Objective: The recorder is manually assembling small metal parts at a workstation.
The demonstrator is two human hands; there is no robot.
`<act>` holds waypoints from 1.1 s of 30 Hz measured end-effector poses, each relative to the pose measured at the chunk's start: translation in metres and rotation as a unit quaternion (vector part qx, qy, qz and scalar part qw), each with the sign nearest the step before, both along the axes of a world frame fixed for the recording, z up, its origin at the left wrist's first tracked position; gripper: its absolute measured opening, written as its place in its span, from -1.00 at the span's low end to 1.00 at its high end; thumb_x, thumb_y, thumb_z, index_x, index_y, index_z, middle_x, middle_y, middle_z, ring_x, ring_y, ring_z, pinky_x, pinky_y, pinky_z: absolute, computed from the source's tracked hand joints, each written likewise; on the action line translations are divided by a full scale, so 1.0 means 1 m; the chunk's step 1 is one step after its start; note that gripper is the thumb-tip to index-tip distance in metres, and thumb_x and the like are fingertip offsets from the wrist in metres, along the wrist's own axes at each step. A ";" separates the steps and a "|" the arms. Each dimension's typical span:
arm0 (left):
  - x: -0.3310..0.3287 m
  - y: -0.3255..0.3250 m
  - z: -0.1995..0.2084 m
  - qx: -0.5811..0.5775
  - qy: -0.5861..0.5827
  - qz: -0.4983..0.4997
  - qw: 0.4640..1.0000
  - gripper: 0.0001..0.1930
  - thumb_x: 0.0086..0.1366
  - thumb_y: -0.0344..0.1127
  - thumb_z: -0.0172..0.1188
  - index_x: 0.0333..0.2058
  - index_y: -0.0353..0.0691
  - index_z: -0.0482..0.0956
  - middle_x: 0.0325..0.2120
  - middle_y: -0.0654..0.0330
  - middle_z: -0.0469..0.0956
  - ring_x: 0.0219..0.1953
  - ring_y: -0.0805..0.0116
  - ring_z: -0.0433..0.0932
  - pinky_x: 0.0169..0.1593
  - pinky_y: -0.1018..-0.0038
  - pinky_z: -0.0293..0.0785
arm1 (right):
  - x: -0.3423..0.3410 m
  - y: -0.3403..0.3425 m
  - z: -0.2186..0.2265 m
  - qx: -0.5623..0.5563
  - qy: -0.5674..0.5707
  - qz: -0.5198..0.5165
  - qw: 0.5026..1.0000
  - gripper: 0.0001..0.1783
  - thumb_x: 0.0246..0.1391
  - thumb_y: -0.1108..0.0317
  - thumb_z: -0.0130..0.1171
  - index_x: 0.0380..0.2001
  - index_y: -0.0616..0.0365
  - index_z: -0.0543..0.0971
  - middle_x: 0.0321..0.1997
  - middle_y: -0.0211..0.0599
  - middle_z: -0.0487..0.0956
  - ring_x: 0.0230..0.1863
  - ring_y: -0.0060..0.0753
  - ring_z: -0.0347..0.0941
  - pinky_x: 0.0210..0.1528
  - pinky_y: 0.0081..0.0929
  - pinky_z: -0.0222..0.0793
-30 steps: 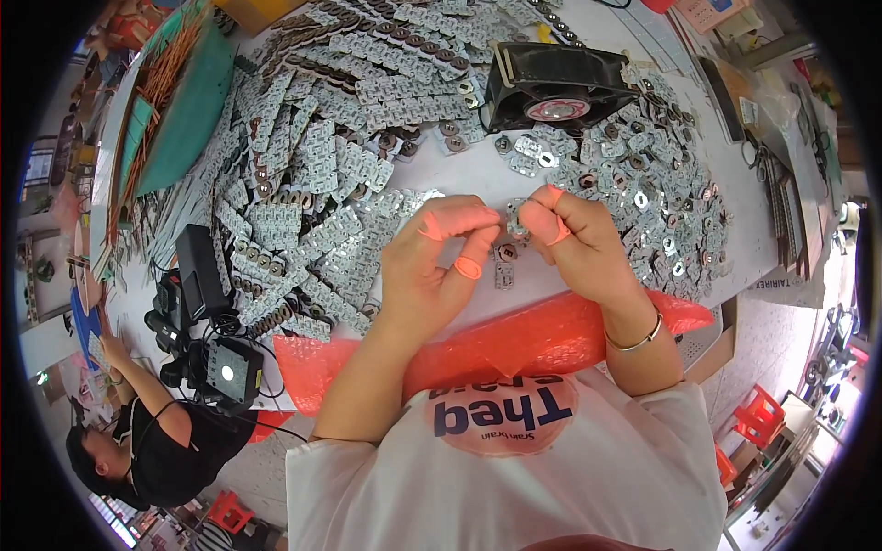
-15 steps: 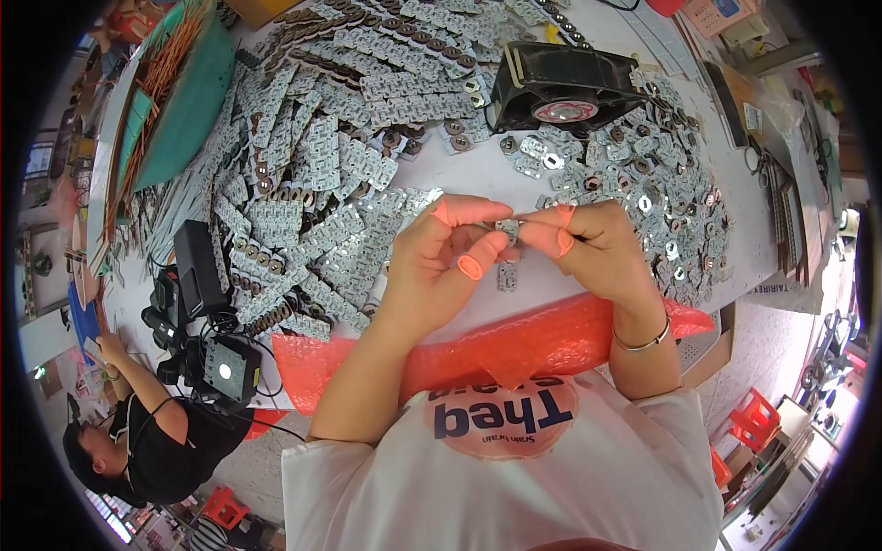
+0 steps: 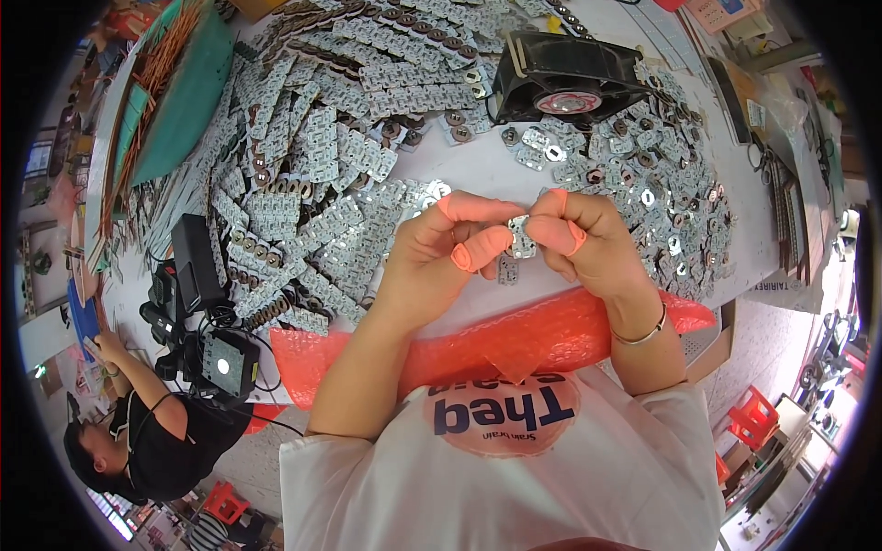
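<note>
Orange bubble wrap (image 3: 514, 344) lies along the near table edge, under the person's forearms. Above it, both hands meet over the white table (image 3: 478, 174). Between them sits a small silvery metal plate (image 3: 521, 236), roughly square with punched holes; a second like it lies on the table just below. The left hand (image 3: 432, 257), orange finger cots on its tips, is curled and pinches the plate's left edge. The right hand (image 3: 588, 243), also closed, grips the right edge. Farther out, heaps of similar plates (image 3: 312, 156) spread left and right, loose, not in any container. A black fan (image 3: 565, 78) stands at the back.
</note>
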State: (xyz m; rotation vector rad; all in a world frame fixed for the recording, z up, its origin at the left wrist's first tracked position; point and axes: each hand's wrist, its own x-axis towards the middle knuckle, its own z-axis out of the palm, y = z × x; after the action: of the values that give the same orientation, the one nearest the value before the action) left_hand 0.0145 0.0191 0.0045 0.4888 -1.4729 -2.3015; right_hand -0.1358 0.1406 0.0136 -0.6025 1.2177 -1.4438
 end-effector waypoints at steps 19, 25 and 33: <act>-0.003 0.006 -0.010 -0.291 0.046 0.123 0.948 -0.65 0.00 -0.52 0.38 -0.20 -0.30 0.50 -0.32 0.15 0.58 -0.31 0.42 0.56 -0.20 0.53 0.49 | 0.006 0.000 0.002 -0.002 0.054 -0.079 0.995 -0.79 0.15 0.28 0.16 -0.37 0.24 0.58 -0.69 -0.53 0.39 -0.73 -0.76 0.18 -0.66 -0.72 0.04; -0.006 0.005 -0.011 -0.304 0.038 0.136 0.942 -0.68 0.04 -0.48 0.36 -0.18 -0.27 0.54 -0.33 0.15 0.62 -0.32 0.41 0.60 -0.21 0.53 0.52 | 0.001 -0.002 -0.003 0.016 0.007 -0.122 0.992 -0.78 0.16 0.27 0.15 -0.37 0.24 0.58 -0.74 -0.56 0.33 -0.73 -0.76 0.16 -0.66 -0.72 0.03; -0.003 0.002 -0.012 -0.293 0.022 0.108 0.950 -0.65 0.08 -0.59 0.28 -0.11 -0.34 0.50 -0.21 0.12 0.56 -0.20 0.41 0.54 -0.08 0.50 0.46 | 0.006 -0.006 0.000 0.012 0.089 -0.139 0.986 -0.79 0.18 0.28 0.11 -0.42 0.21 0.54 -0.74 -0.55 0.32 -0.77 -0.74 0.11 -0.68 -0.71 0.00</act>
State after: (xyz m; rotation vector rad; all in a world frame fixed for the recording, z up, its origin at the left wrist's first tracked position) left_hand 0.0110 0.0212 -0.0080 0.3940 -1.8681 -1.5882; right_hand -0.1301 0.1347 0.0139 -0.5709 1.5041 -1.6316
